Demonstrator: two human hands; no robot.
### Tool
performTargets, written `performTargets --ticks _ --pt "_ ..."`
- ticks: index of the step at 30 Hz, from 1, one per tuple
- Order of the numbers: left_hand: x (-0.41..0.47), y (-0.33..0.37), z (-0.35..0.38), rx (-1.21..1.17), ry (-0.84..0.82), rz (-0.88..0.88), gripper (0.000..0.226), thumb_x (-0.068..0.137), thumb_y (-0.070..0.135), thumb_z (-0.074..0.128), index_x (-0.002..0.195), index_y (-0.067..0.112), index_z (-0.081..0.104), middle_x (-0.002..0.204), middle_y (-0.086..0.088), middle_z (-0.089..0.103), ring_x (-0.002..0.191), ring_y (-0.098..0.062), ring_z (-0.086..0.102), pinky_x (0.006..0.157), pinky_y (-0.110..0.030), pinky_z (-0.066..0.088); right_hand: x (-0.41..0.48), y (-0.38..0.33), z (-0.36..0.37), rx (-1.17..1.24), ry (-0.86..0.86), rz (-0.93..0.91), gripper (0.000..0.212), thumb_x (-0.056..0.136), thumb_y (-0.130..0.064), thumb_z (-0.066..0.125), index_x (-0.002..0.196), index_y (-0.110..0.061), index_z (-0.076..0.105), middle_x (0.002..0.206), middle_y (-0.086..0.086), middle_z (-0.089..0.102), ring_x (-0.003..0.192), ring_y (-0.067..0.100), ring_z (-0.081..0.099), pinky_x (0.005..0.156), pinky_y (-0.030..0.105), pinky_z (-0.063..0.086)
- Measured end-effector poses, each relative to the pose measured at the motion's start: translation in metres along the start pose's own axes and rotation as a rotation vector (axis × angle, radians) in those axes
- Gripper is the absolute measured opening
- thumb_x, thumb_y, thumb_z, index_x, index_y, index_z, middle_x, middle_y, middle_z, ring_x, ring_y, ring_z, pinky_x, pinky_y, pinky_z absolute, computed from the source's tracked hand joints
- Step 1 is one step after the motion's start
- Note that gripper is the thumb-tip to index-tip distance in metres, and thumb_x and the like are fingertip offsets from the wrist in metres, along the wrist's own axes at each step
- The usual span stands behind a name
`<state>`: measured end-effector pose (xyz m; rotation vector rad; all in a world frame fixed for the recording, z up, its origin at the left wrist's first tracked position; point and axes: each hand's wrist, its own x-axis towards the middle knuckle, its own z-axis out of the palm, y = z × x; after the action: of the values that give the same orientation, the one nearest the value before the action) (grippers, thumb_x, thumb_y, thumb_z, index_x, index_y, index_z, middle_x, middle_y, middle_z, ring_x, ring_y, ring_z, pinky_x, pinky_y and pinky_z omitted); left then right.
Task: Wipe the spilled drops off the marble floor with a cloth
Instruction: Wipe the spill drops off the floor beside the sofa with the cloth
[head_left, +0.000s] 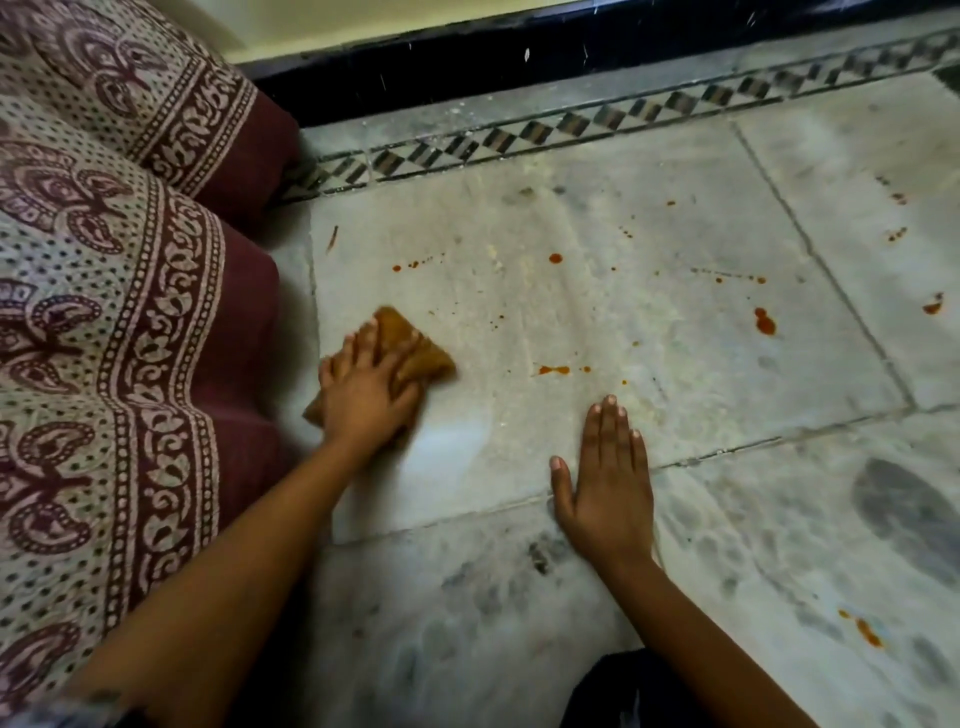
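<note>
My left hand (363, 387) presses a crumpled brown cloth (415, 348) flat on the white marble floor (597, 426), close to the cushions on the left. My right hand (605, 480) lies flat on the floor with fingers straight and together, holding nothing. Orange-red drops dot the slab beyond both hands: a streak (553, 370) just right of the cloth, a round drop (556, 257) farther off, a bigger blot (764, 322) to the right, and small specks (413, 265) beyond the cloth.
Two stacked cushions with maroon patterned covers (119, 312) fill the left side. A black skirting (519, 57) and a checked inlay strip (623, 117) run along the far wall. More drops lie at the far right (932, 306) and near right (867, 631). Dark fabric (649, 691) shows at the bottom.
</note>
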<state>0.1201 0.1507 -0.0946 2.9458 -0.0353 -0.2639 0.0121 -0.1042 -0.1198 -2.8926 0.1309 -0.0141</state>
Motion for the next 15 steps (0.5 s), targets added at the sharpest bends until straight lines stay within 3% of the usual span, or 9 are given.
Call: performTargets --ticks 3,6,9,12,15 --pt "0.024 0.034 0.0 -0.032 -0.007 -0.068 0.058 0.089 0.054 0.04 0.144 0.043 0.026 0.16 -0.006 0.004 0.144 -0.034 0.008 0.114 -0.054 0.01 0.0 0.001 -0.001 -0.004 -0.007 -0.002 0.07 0.092 -0.043 0.026 0.146 0.002 0.021 0.154 0.018 0.019 0.143 0.025 0.016 0.116 0.037 0.01" --pt "-0.013 0.06 0.014 0.024 -0.048 0.196 0.063 0.084 0.06 0.027 0.145 0.046 0.018 0.16 -0.005 0.0 0.145 -0.033 0.006 0.115 -0.053 0.008 0.0 0.0 -0.001 -0.001 -0.01 0.006 0.07 0.092 -0.043 0.027 0.146 0.001 0.021 0.154 0.017 0.018 0.143 0.025 0.016 0.116 0.037 0.01" --pt "-0.059 0.034 0.018 -0.009 -0.044 0.367 0.065 0.08 0.061 0.025 0.143 0.045 0.019 0.158 -0.005 0.009 0.144 -0.033 0.014 0.113 -0.051 0.013 0.001 0.0 0.0 0.001 0.005 -0.004 0.07 0.092 -0.043 0.027 0.146 0.001 0.02 0.154 0.017 0.018 0.144 0.025 0.015 0.116 0.038 0.012" --pt "-0.041 -0.005 0.008 -0.003 0.008 0.172 0.07 0.076 0.063 0.027 0.143 0.042 0.028 0.157 -0.007 0.017 0.141 -0.035 0.023 0.11 -0.049 0.02 0.0 0.0 0.001 0.01 0.008 0.001 0.07 0.093 -0.042 0.027 0.146 0.002 0.019 0.154 0.018 0.017 0.144 0.025 0.014 0.116 0.038 0.012" --pt "0.007 0.01 0.0 -0.054 0.045 -0.047 0.064 0.082 0.062 0.034 0.142 0.041 0.032 0.158 -0.007 0.015 0.141 -0.035 0.02 0.111 -0.048 0.019 -0.001 0.0 0.001 -0.005 -0.002 -0.001 0.07 0.093 -0.043 0.027 0.146 0.002 0.019 0.154 0.018 0.018 0.143 0.025 0.015 0.116 0.038 0.012"
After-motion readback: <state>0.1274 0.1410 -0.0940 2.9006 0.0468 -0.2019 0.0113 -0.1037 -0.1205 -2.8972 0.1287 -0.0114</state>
